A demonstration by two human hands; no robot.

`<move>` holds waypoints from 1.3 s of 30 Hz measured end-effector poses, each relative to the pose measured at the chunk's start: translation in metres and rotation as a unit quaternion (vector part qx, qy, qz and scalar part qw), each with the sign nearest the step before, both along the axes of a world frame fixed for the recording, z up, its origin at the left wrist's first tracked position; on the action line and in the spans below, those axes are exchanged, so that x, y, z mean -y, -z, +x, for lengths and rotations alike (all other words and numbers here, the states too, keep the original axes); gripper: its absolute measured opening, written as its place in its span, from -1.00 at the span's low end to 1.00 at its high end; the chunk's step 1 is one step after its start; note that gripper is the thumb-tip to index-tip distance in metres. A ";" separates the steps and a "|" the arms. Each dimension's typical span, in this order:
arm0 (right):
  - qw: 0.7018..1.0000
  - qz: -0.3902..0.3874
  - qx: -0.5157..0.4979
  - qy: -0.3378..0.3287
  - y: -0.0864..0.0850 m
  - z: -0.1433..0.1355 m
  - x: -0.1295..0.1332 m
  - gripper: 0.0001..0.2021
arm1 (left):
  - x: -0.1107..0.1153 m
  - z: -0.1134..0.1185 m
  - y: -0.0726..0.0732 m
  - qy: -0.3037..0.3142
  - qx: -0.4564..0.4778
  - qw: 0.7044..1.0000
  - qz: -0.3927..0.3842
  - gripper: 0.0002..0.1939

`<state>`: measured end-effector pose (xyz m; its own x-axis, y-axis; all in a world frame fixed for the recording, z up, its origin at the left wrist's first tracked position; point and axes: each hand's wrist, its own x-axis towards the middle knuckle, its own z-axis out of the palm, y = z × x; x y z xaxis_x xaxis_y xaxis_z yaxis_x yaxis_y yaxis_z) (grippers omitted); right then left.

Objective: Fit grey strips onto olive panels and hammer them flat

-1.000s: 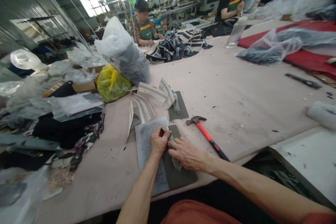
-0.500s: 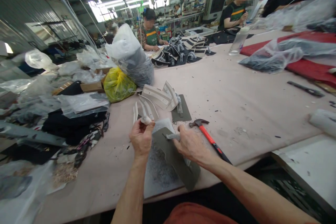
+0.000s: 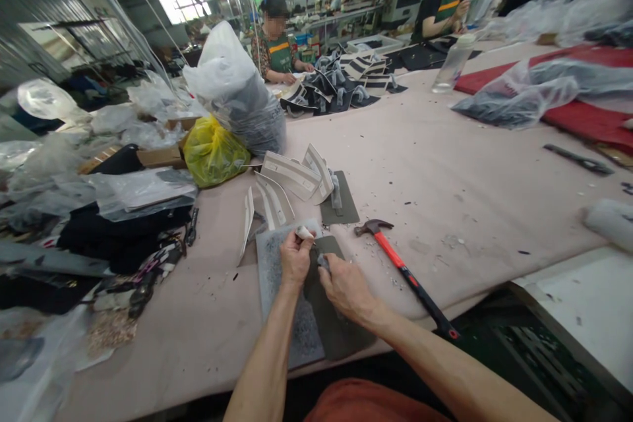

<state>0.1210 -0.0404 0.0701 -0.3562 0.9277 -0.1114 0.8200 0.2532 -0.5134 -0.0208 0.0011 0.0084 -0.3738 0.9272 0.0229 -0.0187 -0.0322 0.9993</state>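
My left hand (image 3: 295,262) pinches a small white object (image 3: 303,233) over the upper edge of a dark grey-green panel (image 3: 341,323). Just right of it, my right hand (image 3: 346,285) is closed on a grey plastic-wrapped piece (image 3: 323,261) at the panel. Under the panel's left side lies a speckled grey board (image 3: 277,270). A claw hammer (image 3: 395,254) with a red and black handle rests to the right. Beyond my hands are another grey-green panel (image 3: 346,201) and several pale curved pieces (image 3: 291,175).
A yellow bag (image 3: 212,151) and a large plastic bag (image 3: 237,92) stand at the back left. Clutter in plastic covers the left side. A bottle (image 3: 452,66), dark striped pieces (image 3: 326,89) and a dark tool (image 3: 578,159) lie farther out. Two people (image 3: 279,46) sit beyond the table.
The held panel has turned and now lies flatter on the board. My left hand has brought the white object right, to the panel's upper edge. The camera view has shifted a little.
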 end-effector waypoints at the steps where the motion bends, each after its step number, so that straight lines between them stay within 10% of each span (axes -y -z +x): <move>1: 1.000 -0.010 -0.002 -0.001 0.003 -0.001 -0.001 -0.75 | 0.000 0.000 0.003 0.006 -0.008 1.000 -0.006 -0.72; 33: 0.983 -0.078 -0.153 -0.065 0.015 0.033 -0.005 -0.67 | 0.009 0.002 0.002 0.089 -0.191 0.977 -0.020 -0.85; 39: 0.990 0.088 -0.021 0.108 0.028 0.101 -0.031 -0.63 | 0.012 0.003 -0.001 0.113 -0.266 0.957 0.009 -0.84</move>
<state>0.2219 -0.0096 0.0424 -0.1491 0.9864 0.0694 0.8434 0.1635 -0.5117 -0.0174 -0.0114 0.0092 -0.0938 0.9808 0.1712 0.4836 -0.1055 0.8689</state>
